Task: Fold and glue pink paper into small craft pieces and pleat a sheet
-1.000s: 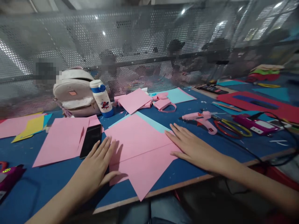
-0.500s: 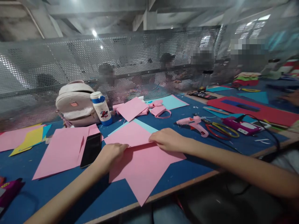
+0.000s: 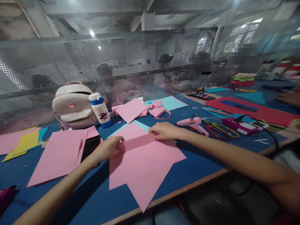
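Pink paper (image 3: 142, 172) lies on the blue table in front of me, with pointed corners spreading out like a star. Across its middle, a strip of the pink paper is raised between my hands. My left hand (image 3: 110, 147) is closed on the left end of that strip, its fingertips partly hidden. At the right end, my right hand (image 3: 164, 131) pinches the same strip. Light blue paper (image 3: 143, 125) shows from under the far corner. Left of my left hand, a black phone (image 3: 90, 146) lies against more pink sheets (image 3: 56, 153).
Behind the paper stand a white backpack (image 3: 73, 106) and a drinking bottle (image 3: 100, 112). To the right lie a pink glue gun (image 3: 193, 122), scissors (image 3: 222, 129), a purple device (image 3: 240, 126) with a cable and red sheets (image 3: 269, 114). Another person's hand (image 3: 289, 98) appears far right.
Both hands have risen slightly with the strip of pink paper, and the shadowed gap under its edge no longer shows. My left hand has shifted a little left. The view has turned slightly.
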`<state>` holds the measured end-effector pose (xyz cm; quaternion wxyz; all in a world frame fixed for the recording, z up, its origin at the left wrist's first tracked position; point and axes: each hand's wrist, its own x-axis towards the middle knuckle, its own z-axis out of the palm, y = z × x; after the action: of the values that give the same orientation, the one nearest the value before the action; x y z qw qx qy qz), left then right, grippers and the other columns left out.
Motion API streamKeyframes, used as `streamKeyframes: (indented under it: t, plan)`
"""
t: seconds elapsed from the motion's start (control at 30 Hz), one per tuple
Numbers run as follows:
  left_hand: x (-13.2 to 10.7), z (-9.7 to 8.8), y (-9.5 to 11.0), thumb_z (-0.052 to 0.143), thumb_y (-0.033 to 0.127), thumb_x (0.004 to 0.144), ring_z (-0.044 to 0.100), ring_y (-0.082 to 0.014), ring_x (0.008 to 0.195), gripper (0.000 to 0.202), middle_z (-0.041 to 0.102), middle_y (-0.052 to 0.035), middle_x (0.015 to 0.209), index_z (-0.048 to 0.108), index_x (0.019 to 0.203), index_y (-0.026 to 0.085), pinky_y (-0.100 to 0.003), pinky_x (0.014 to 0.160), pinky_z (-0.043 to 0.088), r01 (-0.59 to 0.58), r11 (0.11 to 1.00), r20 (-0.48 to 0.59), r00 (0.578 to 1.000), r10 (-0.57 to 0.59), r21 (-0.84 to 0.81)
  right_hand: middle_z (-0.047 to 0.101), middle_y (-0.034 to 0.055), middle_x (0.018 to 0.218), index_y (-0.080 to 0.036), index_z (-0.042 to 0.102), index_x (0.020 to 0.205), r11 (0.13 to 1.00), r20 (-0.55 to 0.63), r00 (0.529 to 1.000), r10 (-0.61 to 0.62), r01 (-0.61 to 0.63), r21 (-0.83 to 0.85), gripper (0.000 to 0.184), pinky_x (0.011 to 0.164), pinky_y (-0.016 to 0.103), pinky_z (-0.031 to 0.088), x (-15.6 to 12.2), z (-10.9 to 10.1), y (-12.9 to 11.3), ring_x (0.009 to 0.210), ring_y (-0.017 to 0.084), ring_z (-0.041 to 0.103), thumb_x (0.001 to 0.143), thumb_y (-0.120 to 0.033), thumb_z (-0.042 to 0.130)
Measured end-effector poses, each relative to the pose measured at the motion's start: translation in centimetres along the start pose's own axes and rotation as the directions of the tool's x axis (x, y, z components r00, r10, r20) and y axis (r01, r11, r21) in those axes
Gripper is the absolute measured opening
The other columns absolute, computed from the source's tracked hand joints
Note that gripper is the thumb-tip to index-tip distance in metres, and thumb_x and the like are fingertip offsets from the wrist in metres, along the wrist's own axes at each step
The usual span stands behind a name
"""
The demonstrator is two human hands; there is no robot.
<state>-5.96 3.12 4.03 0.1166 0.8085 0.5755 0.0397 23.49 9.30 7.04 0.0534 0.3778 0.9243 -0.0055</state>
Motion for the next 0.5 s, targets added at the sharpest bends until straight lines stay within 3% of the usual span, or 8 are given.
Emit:
streamKeyframes:
  t: [0.3,0.4,0.5]
  plan:
    - [-0.2,-0.6,0.4,0.063,0.021,0.078,0.066,-0.0319,0.110,0.047,0.069,-0.0135,0.122,0.065,0.124,0.016,-0.033,0.084,0.051,0.008,1.000,0.036,0.999,-0.008,0.000,0.072,0.0069,0.096,-0.021,0.067,0.097,0.999,-0.017,0.999,-0.049,0.049,0.012,0.019,0.061,0.027,0.032,1.0,0.4,-0.1,0.095,0.025,0.065,0.080,-0.017,0.061]
    - [0.5,-0.4,0.7,0.067,0.020,0.081,0.067,-0.0296,0.108,0.043,0.069,-0.0127,0.118,0.063,0.124,0.015,-0.036,0.085,0.053,-0.004,1.000,0.047,0.999,0.004,-0.005,0.072,0.0076,0.098,-0.021,0.067,0.105,0.998,-0.034,0.997,-0.065,0.065,0.021,0.027,0.062,0.027,0.034,1.0,0.7,0.0,0.095,0.025,0.065,0.079,-0.017,0.062]
    - [1.4,-0.3,1.0,0.067,0.029,0.091,0.066,-0.0244,0.104,0.031,0.067,-0.0096,0.116,0.063,0.119,0.015,-0.041,0.088,0.054,-0.027,1.000,0.065,0.998,0.028,-0.017,0.072,0.0084,0.101,-0.020,0.064,0.114,0.996,-0.064,0.995,-0.081,0.084,0.039,0.033,0.063,0.027,0.035,1.0,0.7,0.2,0.095,0.025,0.065,0.082,-0.017,0.060]
